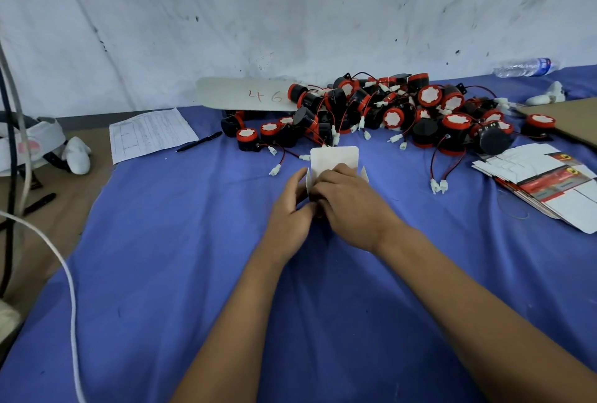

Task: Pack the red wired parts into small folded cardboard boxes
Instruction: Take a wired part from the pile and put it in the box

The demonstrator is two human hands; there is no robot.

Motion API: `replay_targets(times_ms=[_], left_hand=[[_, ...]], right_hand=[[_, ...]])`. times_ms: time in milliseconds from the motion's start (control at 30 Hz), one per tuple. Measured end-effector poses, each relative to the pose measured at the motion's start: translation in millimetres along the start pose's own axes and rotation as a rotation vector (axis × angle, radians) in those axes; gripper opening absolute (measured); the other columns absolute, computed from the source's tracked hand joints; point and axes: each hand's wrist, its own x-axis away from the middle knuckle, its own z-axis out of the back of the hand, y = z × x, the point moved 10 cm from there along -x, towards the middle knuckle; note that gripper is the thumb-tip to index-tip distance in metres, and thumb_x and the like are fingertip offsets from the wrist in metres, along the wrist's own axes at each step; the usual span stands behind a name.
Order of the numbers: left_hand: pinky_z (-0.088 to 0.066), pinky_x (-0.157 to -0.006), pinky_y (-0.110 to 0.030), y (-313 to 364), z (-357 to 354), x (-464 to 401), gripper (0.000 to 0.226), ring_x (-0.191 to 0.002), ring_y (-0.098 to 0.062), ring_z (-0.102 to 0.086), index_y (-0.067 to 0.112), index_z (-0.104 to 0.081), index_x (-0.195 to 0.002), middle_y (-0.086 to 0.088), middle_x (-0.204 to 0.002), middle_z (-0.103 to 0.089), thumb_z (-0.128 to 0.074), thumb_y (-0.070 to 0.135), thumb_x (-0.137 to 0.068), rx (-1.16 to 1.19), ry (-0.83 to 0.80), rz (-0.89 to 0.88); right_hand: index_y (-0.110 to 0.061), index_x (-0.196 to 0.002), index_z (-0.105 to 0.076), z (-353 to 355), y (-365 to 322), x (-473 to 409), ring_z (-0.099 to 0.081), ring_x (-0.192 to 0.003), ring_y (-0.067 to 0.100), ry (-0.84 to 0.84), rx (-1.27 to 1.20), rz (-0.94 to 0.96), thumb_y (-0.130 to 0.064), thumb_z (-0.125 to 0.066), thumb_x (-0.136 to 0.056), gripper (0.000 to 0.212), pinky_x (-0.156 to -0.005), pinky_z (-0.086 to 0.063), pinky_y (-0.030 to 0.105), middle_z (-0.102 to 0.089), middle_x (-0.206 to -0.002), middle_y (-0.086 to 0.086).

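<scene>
A small white cardboard box stands at the middle of the blue cloth, its top flap raised and side flaps spread. My left hand grips its left side. My right hand covers its front, fingers curled over the opening; what lies inside is hidden. Behind the box lies a heap of red and black wired parts with white connectors. A stack of flat unfolded boxes, white with red print, lies at the right.
A paper form and a black pen lie at the left. A white card marked 46 leans by the wall. A water bottle lies far right. Cables hang at the left edge. Brown cardboard sits at the right.
</scene>
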Motion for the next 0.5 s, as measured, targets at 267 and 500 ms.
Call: replay_targets(times_ms=[267, 500], left_hand=[[-0.058, -0.092, -0.025, 2.1, 3.6, -3.0, 0.06, -0.112, -0.014, -0.067, 0.015, -0.051, -0.144, 0.0, -0.13, -0.067, -0.064, -0.012, -0.092, -0.138, 0.031, -0.019], [-0.055, -0.089, -0.017, 4.1, 2.3, -2.2, 0.06, -0.109, -0.005, -0.066, 0.012, -0.051, -0.143, 0.001, -0.125, -0.067, -0.068, -0.011, -0.09, -0.146, 0.012, -0.025]], right_hand=[[-0.008, -0.097, -0.075, -3.2, 9.0, -6.7, -0.057, -0.099, 0.026, -0.142, -0.082, -0.071, -0.008, -0.044, -0.101, 0.031, -0.087, -0.046, 0.042, -0.064, -0.109, 0.007], [-0.015, -0.073, -0.064, 7.4, 14.3, -11.3, -0.057, -0.086, 0.026, -0.113, -0.052, -0.142, -0.011, -0.049, -0.098, 0.029, -0.077, -0.047, 0.041, -0.061, -0.093, 0.007]])
